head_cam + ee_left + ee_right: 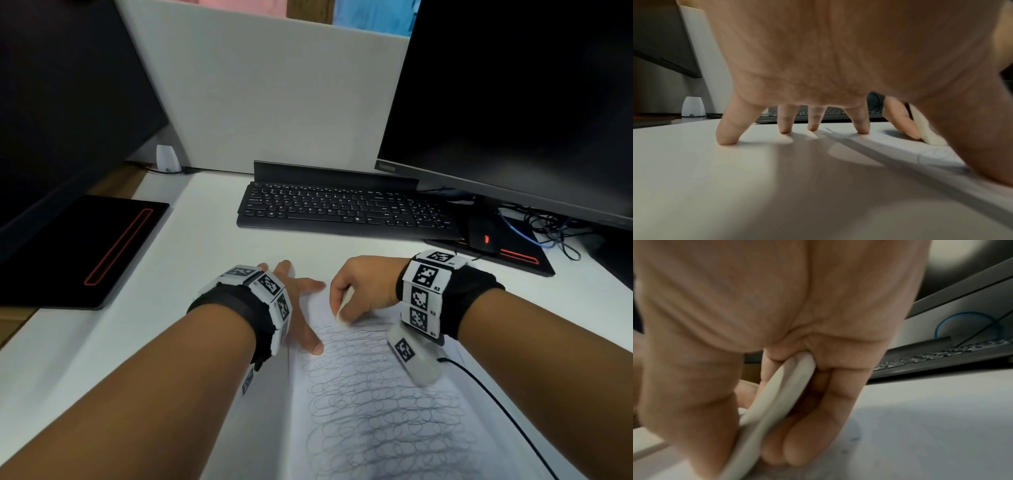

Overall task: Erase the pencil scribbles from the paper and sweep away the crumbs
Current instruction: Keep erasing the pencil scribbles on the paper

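We see the paper [376, 394] lying flat on the smooth white worktop [191, 335], its left edge running just under our left hand [298, 308] and its lower part leaving the head view. Looping grey pencil scribbles [370, 411] cover most of the sheet from beside the right wrist downward; the strip at the sheet's far edge looks pale and bare.

Our left hand is spread, fingers [729, 129] straight and apart, tips pressing down: the thumb and forefinger sit on the paper's left margin, the others on bare worktop beside it.

Our right hand [363, 287] is clamped on a white eraser [344, 303], a long, smooth, rounded-edged slab pinched between thumb and curled fingers [818, 426], its lower tip touching the paper at the top of the scribbles. In the right wrist view the eraser [777, 402] is blurred.

Beyond both hands lies open white surface up to the matte black keyboard [342, 209]. To the left the worktop runs free toward a flat black pad with a red outline [102, 250]. A thin black cable [496, 404] crosses the paper's right side.
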`<state>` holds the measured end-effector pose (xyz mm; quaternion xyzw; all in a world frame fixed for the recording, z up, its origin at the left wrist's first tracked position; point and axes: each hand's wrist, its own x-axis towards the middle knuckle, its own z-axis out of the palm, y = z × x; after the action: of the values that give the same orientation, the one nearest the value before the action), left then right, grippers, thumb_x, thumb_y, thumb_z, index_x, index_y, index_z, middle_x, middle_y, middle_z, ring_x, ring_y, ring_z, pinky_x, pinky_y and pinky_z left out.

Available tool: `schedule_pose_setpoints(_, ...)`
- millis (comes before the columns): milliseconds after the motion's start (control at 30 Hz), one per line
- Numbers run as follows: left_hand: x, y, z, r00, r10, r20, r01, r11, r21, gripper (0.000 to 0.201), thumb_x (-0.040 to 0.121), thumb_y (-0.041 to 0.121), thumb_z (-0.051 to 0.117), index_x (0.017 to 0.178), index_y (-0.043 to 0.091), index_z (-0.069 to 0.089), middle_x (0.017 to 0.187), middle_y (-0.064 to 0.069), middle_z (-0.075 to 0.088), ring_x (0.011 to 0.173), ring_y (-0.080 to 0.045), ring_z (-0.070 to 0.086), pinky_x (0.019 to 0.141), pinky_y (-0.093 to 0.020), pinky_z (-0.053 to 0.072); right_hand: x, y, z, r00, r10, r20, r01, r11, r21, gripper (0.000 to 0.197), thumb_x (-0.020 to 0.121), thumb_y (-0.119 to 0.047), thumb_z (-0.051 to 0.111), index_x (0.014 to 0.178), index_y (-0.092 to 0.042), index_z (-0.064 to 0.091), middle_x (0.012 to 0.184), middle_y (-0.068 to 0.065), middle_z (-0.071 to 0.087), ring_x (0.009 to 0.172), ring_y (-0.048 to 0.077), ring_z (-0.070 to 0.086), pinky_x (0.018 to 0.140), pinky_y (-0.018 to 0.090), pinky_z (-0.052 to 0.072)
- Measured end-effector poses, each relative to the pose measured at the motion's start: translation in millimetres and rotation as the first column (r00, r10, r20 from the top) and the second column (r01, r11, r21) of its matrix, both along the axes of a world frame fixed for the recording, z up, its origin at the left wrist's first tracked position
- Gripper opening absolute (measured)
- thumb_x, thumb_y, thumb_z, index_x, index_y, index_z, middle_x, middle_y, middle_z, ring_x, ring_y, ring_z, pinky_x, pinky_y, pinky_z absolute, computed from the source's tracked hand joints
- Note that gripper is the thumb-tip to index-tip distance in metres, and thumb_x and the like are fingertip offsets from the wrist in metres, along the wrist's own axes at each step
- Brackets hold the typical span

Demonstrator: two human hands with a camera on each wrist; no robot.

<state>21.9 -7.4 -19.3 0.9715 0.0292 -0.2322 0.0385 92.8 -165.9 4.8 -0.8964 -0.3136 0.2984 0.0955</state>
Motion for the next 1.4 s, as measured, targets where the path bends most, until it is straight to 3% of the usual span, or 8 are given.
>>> schedule_pose_setpoints(167, -3, -1, 0, 1.0, 0.005, 0.014, -0.005, 1.0, -0.002, 0.102, 0.059, 0.071, 0.073, 0.141, 0.066, 0.013, 0.154, 0.001, 0.017, 0.145, -0.031, 0.012, 0.113, -0.052, 0.025, 4, 0, 2, 0.996, -0.024, 0.083, 0.023, 1.0, 0.018, 0.007, 0.077, -0.023, 0.075, 0.079, -0.029, 0.072, 0.071, -0.016, 0.063, 0.069, 0.002, 0.054, 0.064, 0.021, 0.042)
schedule_pose_setpoints(367, -3, -1, -1, 1.0, 0.001, 0.012, -0.001, 1.0, -0.014, 0.102, 0.059, 0.069, 0.073, 0.141, 0.066, 0.013, 0.155, 0.002, 0.014, 0.147, -0.032, 0.006, 0.115, -0.055, 0.022, 11, -5, 2, 0.989, -0.048, 0.137, 0.046, 0.999, 0.023, 0.006, 0.076, -0.023, 0.075, 0.078, -0.029, 0.073, 0.081, -0.012, 0.07, 0.082, 0.01, 0.064, 0.069, 0.024, 0.049)
schedule_pose_setpoints(533, -3, -2, 1, 1.0, -0.003, -0.003, 0.003, 1.0, -0.017, 0.103, 0.057, 0.069, 0.074, 0.141, 0.065, 0.015, 0.15, 0.0, 0.02, 0.143, -0.033, 0.012, 0.111, -0.055, 0.027, 6, 0, 4, 0.987, -0.028, 0.16, 0.034, 0.999, -0.036, 0.008, 0.081, -0.019, 0.071, 0.088, -0.02, 0.075, 0.067, -0.014, 0.063, 0.063, 0.002, 0.056, 0.061, 0.02, 0.046)
schedule_pose_setpoints(733, 0, -25, 14, 0.994, -0.105, 0.01, 0.105, 0.994, 0.005, 0.094, 0.071, 0.059, 0.075, 0.148, 0.052, 0.02, 0.16, -0.009, 0.003, 0.148, -0.033, -0.009, 0.116, -0.057, 0.012, 3, -4, 3, 0.981, -0.033, 0.193, 0.037, 0.999, -0.018, 0.006, 0.082, -0.021, 0.07, 0.085, -0.026, 0.071, 0.076, -0.015, 0.062, 0.067, 0.0, 0.053, 0.058, 0.018, 0.04)
schedule_pose_setpoints(967, 11, -29, 7, 0.995, -0.095, -0.042, 0.095, 0.996, -0.006, 0.096, 0.06, 0.072, 0.075, 0.143, 0.052, 0.03, 0.144, -0.002, 0.028, 0.138, -0.034, 0.023, 0.108, -0.054, 0.033, -5, -9, 0, 0.988, -0.038, 0.148, 0.034, 0.999, 0.029, 0.009, 0.082, -0.021, 0.071, 0.091, -0.022, 0.074, 0.072, -0.015, 0.06, 0.064, -0.001, 0.051, 0.057, 0.017, 0.037)
schedule_pose_setpoints(1133, 14, -26, 3, 0.994, -0.098, -0.052, 0.098, 0.995, -0.011, 0.102, 0.059, 0.074, 0.074, 0.144, 0.059, 0.02, 0.151, -0.005, 0.02, 0.141, -0.036, 0.018, 0.112, -0.055, 0.028, 3, -13, 3, 0.986, -0.094, 0.135, 0.088, 0.995, 0.049, 0.008, 0.08, -0.023, 0.074, 0.087, -0.027, 0.075, 0.086, -0.01, 0.069, 0.078, 0.006, 0.059, 0.064, 0.02, 0.045)
schedule_pose_setpoints(1300, 15, -26, 4, 0.993, -0.101, -0.054, 0.101, 0.995, -0.01, 0.094, 0.059, 0.075, 0.073, 0.141, 0.052, 0.031, 0.14, -0.002, 0.028, 0.136, -0.035, 0.025, 0.108, -0.053, 0.034, -3, -6, 3, 0.997, 0.01, 0.075, -0.009, 1.0, -0.018, 0.007, 0.08, -0.023, 0.073, 0.085, -0.028, 0.072, 0.068, -0.021, 0.063, 0.067, -0.005, 0.056, 0.06, 0.016, 0.039)
schedule_pose_setpoints(1400, 13, -26, 2, 0.994, -0.104, -0.041, 0.104, 0.995, -0.012, 0.098, 0.058, 0.076, 0.073, 0.142, 0.058, 0.026, 0.14, -0.002, 0.029, 0.134, -0.033, 0.026, 0.107, -0.052, 0.035, 2, -10, 5, 0.994, -0.058, 0.094, 0.056, 0.998, 0.018, 0.007, 0.079, -0.025, 0.075, 0.084, -0.03, 0.074, 0.078, -0.016, 0.066, 0.076, 0.002, 0.058, 0.064, 0.02, 0.042)
